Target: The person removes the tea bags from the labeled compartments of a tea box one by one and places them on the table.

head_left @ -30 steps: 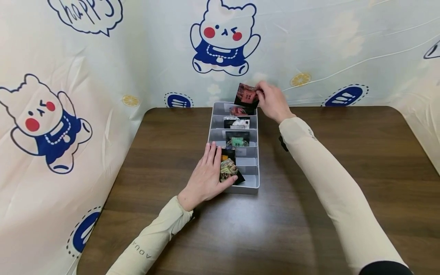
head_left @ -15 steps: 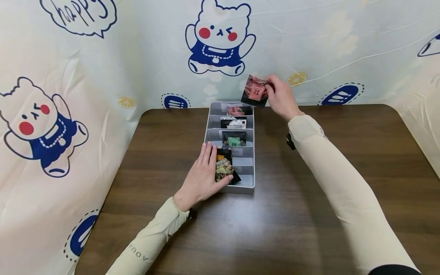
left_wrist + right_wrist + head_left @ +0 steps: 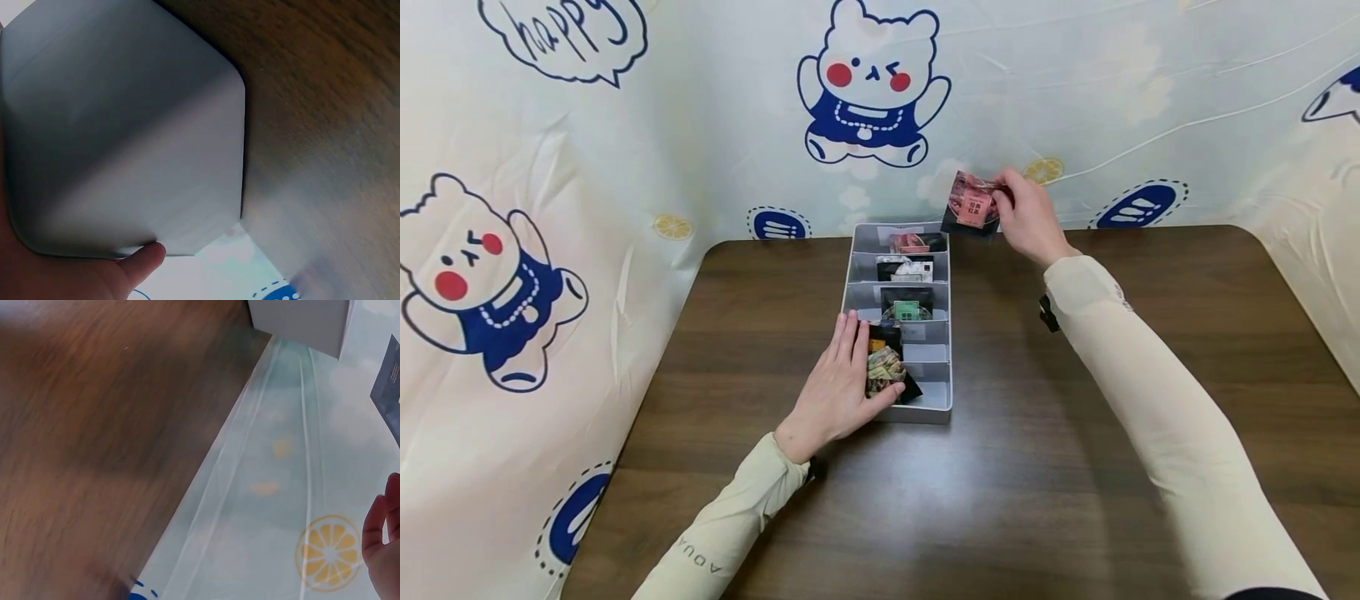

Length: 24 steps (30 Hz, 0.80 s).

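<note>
Beyond the table's back edge, my right hand [image 3: 1032,218] pinches a flat black-and-red tea sachet [image 3: 973,208] by its upper corner; it overlaps the back right corner of a long grey box [image 3: 934,415]. In the right wrist view the sachet's dark back [image 3: 389,394] shows at the edge. My left hand [image 3: 833,385] lies along the box's left rim with straight fingers, thumb over the near end. Beside it are a yellow-green sachet [image 3: 886,368] and a black-and-orange one [image 3: 887,337]. Farther back in the box stand green-labelled [image 3: 907,308], white [image 3: 910,268] and red [image 3: 917,243] sachets.
Dividers split the box into several compartments. It stands on a brown wooden table [image 3: 1015,467] near the back edge. Behind and to the left hangs a printed cloth [image 3: 737,100] with bear drawings. The left wrist view shows the box's grey outer wall [image 3: 137,137] up close.
My right hand has carried the red sachet from over the box's back compartment to the right, past its back right corner. My left hand keeps its place on the box.
</note>
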Available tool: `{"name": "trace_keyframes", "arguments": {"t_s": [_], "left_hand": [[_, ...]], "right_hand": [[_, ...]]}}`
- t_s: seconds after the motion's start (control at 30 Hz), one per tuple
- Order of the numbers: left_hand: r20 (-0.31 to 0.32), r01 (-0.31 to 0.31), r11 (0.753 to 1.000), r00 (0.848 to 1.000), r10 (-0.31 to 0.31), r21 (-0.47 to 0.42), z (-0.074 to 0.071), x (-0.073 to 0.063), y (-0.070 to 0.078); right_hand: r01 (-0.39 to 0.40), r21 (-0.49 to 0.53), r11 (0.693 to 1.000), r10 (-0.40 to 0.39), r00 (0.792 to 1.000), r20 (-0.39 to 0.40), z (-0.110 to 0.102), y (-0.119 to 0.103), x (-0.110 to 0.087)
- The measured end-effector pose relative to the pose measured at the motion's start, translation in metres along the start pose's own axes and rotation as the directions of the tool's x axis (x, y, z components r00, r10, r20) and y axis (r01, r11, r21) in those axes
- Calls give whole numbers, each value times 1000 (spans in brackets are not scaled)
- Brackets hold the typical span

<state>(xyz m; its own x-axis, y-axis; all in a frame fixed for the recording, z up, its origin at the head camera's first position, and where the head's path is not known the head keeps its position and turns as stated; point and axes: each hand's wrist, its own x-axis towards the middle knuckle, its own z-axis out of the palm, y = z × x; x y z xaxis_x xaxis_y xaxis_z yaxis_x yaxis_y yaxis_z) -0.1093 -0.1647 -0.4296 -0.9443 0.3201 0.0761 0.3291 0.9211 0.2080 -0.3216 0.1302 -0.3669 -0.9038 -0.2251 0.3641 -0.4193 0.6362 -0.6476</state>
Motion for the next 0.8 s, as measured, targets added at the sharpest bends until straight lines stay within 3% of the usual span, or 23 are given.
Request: {"name": "trace_keyframes", "arguments": {"t_s": [0.27, 0.53, 0.67, 0.8], "left_hand": [[-17, -18, 1000, 1000, 18, 1, 0, 0, -1], [-6, -12, 1000, 1000, 12, -20, -1, -1, -1], [-8, -16, 1000, 1000, 16, -23, -1, -1, -1], [-14, -18, 1000, 1000, 18, -26, -1, 0, -1]], "right_hand": [[4, -4, 1000, -4, 1000, 24, -4, 12, -8], [-41, -27, 999, 43, 993, 110, -3, 28, -22], [-61, -40, 997, 67, 981, 182, -3, 34, -29], [-113, -76, 991, 130, 955, 265, -1, 40, -36]]}}
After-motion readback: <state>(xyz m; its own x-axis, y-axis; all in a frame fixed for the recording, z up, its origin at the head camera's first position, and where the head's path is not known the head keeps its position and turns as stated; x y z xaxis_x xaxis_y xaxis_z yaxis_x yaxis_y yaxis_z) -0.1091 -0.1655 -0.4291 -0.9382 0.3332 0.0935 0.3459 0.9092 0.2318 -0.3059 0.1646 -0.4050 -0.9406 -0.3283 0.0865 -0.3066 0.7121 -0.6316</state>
